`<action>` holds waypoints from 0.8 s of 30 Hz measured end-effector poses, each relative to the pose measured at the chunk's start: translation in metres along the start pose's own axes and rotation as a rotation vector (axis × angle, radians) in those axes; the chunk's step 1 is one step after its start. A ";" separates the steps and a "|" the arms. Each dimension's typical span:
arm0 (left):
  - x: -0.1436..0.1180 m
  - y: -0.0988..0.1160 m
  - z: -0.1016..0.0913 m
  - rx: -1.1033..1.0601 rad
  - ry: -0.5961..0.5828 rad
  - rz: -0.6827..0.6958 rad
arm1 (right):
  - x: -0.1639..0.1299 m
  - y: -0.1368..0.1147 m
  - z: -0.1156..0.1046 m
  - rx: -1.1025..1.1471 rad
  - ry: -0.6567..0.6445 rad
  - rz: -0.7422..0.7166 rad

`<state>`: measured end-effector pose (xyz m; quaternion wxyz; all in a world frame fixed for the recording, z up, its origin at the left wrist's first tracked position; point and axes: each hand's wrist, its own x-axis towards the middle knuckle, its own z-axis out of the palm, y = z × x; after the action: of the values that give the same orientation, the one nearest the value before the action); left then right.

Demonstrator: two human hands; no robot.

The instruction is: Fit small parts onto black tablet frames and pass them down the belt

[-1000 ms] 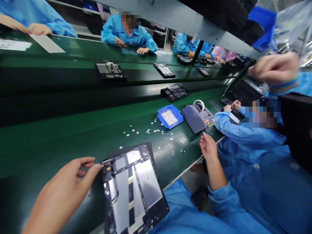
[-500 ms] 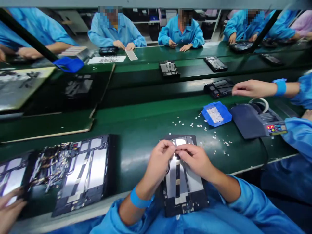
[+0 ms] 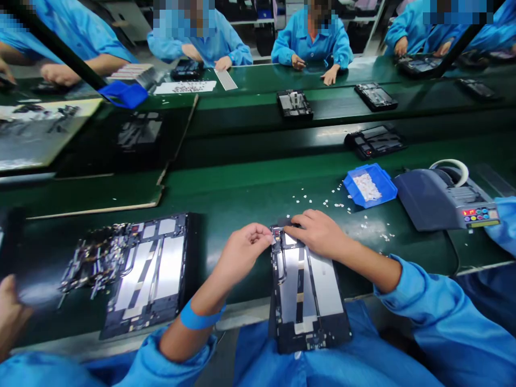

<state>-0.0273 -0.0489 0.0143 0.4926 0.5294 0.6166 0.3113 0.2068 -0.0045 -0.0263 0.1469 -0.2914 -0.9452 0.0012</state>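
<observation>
An opened tablet [image 3: 310,285], its insides showing silver plates and a dark ribbon cable, lies tilted at the table's front edge, its near end over my lap. My left hand [image 3: 244,252], a blue band on its wrist, is at the tablet's upper left corner. Its thumb and forefinger pinch a small whitish piece [image 3: 273,239], too small to make out well. Across the top end of the tablet rests my right hand [image 3: 320,235], fingers stretched out over the upper part and touching it. Nothing shows in that hand.
Left of me lie another opened tablet [image 3: 149,269] and a heap of small metal parts [image 3: 94,258]. Ahead right are a blue bin [image 3: 373,185] of white bits, scattered white bits, and a tape dispenser [image 3: 443,199]. A co-worker's hand [image 3: 12,306] is at far left. Several co-workers sit opposite.
My hands, together over the tablet before, have parted: the left to its upper left corner, the right onto its top end. The co-worker's hand at right has left the far tablet. A tablet at far left has shifted away.
</observation>
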 end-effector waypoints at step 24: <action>0.043 -0.003 0.016 0.532 -0.115 0.145 | -0.003 0.007 0.002 -0.041 -0.061 -0.059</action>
<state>-0.0114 -0.0101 -0.0056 0.3469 0.6996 0.6082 0.1422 0.2124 -0.0002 -0.0293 0.1120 -0.2661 -0.9573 -0.0135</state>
